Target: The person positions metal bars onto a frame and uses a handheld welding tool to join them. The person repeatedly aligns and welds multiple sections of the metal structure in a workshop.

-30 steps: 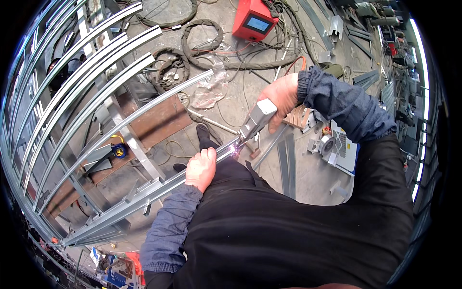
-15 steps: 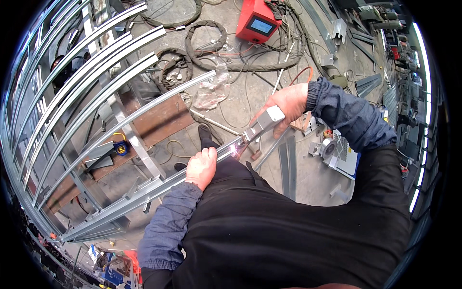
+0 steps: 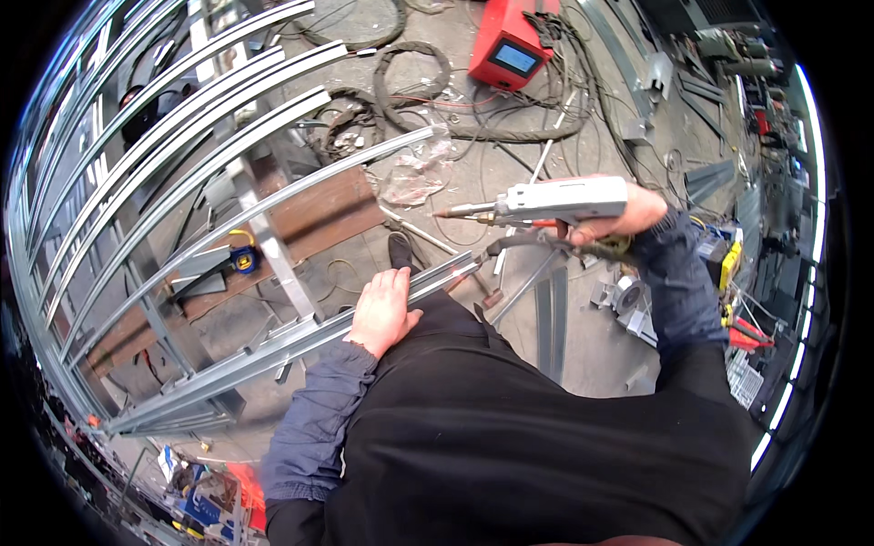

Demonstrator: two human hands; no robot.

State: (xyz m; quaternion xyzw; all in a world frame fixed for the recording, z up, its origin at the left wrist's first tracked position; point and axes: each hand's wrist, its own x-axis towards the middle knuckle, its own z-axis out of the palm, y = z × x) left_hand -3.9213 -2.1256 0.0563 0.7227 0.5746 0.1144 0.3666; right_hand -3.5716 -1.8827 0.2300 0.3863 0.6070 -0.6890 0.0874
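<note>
My right hand [image 3: 635, 217] is wrapped round a welding gun [image 3: 564, 197] with a pale, boxy body. Its narrow copper-coloured nozzle points left, above the end of a long galvanized steel rail [image 3: 253, 358] and apart from it. A small pinkish glow shows at the rail's near-right end. Across that rail, a little left of its end, lies my left hand [image 3: 382, 311], fingers stretched out and thumb apart. The gun's dark cable hangs below my right hand, and part of the grip is hidden by my fingers.
Several parallel steel rails [image 3: 214, 105] form a frame at the left. A yellow-and-blue tape measure [image 3: 244, 259] rests by it. A red machine with a screen [image 3: 510, 53] stands at the back, cables coiled around it. Steel strips [image 3: 551, 318] and a hammer [image 3: 492, 298] lie near my legs.
My right hand has lifted the welding gun off the rail's end and swung it up and right; the bright spark is gone. My left hand's fingers have straightened out over the rail.
</note>
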